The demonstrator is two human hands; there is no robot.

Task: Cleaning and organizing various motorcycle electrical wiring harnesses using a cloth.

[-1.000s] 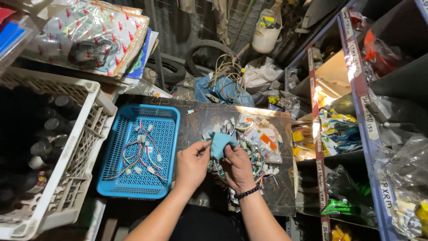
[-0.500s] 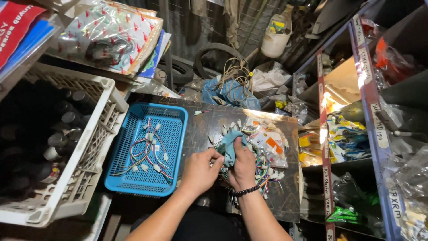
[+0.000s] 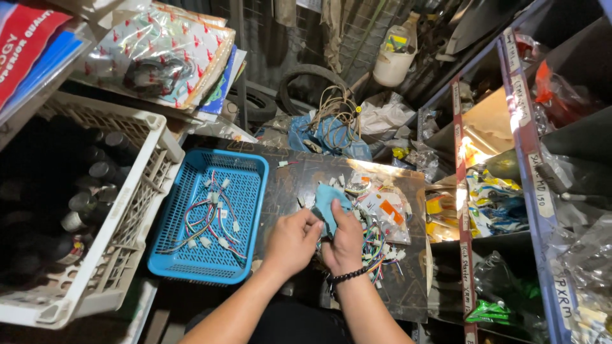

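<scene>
My left hand (image 3: 292, 241) and my right hand (image 3: 343, 241) meet over a dark board (image 3: 408, 280). The right hand, with a dark bead bracelet at the wrist, grips a teal cloth (image 3: 326, 201). The left hand's fingers are pinched against the cloth's left side; whatever small piece sits between them is hidden. Under and right of my hands lies a heap of coloured wire connectors (image 3: 376, 245) and small plastic packets (image 3: 389, 213). A blue mesh tray (image 3: 185, 255) to the left holds several wired connectors (image 3: 210, 220).
A white plastic crate (image 3: 137, 210) with dark cylinders stands at the left, under stacked packets (image 3: 159, 54). Metal shelving (image 3: 532, 185) full of bagged parts runs along the right. Behind the board lie a blue bag (image 3: 331, 137), a wire coil (image 3: 338, 105), a tyre (image 3: 306, 79) and a white tub (image 3: 394, 60).
Both hands have drawn closer together around the teal cloth, the left hand closing onto it. The view has tilted slightly; the tray and heap stay put.
</scene>
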